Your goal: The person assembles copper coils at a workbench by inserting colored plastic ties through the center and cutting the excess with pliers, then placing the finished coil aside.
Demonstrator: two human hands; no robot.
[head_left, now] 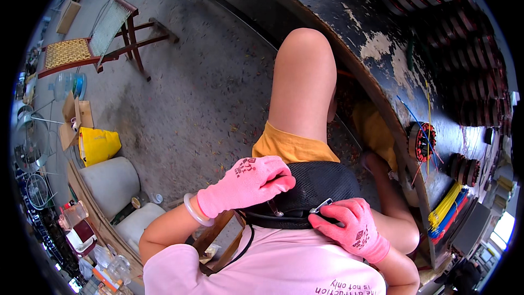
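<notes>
Both my hands wear pink gloves. My left hand (248,183) rests with curled fingers on the top left of a black mesh waist pouch (311,194) at my belly. My right hand (352,226) pinches the pouch's small metal zipper pull (322,206) at its lower right edge. The pouch lies against my pink shirt above my yellow shorts (292,146). A pale bangle (192,211) circles my left wrist. My bare knee (305,71) points toward a worn black workbench (376,49).
On the bench at right sit a wound motor coil with red and black wire (421,142), another dark coil (463,169), and a bundle of yellow, blue and red strips (447,213). A wooden chair frame (95,43) and a yellow bag (98,145) stand on the concrete floor at left.
</notes>
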